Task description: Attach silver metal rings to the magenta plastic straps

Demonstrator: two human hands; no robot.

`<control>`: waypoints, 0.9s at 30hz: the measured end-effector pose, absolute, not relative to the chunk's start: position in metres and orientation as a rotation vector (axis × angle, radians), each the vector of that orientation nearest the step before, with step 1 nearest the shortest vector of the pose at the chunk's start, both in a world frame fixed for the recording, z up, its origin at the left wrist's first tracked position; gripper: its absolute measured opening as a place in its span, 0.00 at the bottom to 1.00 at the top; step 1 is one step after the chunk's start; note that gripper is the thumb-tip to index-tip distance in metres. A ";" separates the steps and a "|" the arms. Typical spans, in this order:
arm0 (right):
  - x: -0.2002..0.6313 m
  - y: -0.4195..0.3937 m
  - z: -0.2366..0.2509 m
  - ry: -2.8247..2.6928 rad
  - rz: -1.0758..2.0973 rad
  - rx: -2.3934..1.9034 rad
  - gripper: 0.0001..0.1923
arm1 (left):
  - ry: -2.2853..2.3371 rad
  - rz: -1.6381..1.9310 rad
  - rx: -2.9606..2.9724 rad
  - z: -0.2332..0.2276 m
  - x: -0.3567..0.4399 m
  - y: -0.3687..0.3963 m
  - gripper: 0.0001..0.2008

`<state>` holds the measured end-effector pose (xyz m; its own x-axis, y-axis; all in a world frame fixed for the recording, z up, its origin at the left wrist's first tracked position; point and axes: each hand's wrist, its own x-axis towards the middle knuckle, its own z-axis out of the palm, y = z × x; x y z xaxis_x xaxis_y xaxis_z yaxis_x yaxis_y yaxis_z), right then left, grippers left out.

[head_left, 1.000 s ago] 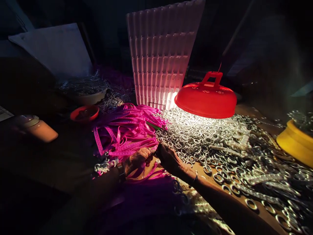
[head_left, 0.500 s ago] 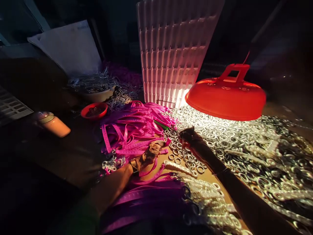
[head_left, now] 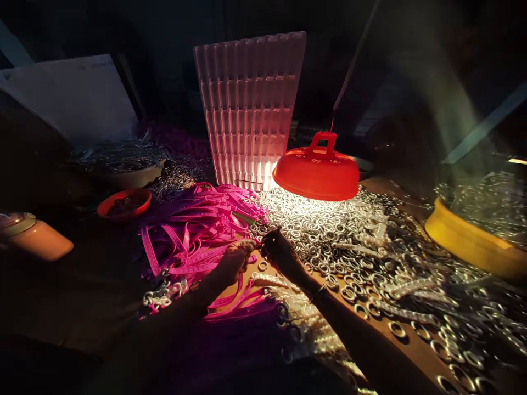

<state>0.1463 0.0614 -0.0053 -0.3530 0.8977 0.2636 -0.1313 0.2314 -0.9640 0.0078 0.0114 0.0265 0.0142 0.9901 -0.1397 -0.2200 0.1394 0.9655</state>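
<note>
Working under the red lamp (head_left: 316, 174), I have both hands close together at the near edge of the spread of metal rings (head_left: 329, 230). My left hand (head_left: 234, 259) rests on the heap of pink straps (head_left: 193, 230), fingers curled down over a strap end; it is too dim to tell how tightly that grip is closed or whether a strap is truly pinched. My right hand (head_left: 280, 252) is just beside it, fingers bunched toward the rings, and whether its grip has a ring I cannot tell.

I judge the straps soft, light and floppy, likely to drag neighbours along if pulled from the middle, so the end is the place to take hold. The rings look small, stiff and smooth, apt to slip, best pinched across the rim one at a time.

Counting: one lamp, one ribbed white tray (head_left: 249, 104) standing upright behind it, one small red dish (head_left: 123, 203) to the left, one yellow bowl (head_left: 469, 241) heaped with metal parts at the right, one pale bottle (head_left: 35, 237) lying at the far left. The straps are dozens, the rings hundreds over the tabletop (head_left: 415, 343); neither can be counted exactly.
</note>
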 end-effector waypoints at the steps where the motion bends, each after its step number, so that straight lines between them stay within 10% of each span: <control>1: 0.146 0.061 -0.007 -1.531 1.293 -0.755 0.18 | 1.106 1.208 0.936 0.027 0.009 0.009 0.12; 27: 0.147 0.059 0.014 -2.005 0.995 -0.830 0.13 | 1.201 0.964 1.112 0.036 -0.002 0.002 0.08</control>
<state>0.1472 0.0586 0.0145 -0.5200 0.7901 0.3246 0.2192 0.4908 -0.8433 -0.0024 0.0018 0.0359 0.1304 0.9700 -0.2050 0.0091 0.2056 0.9786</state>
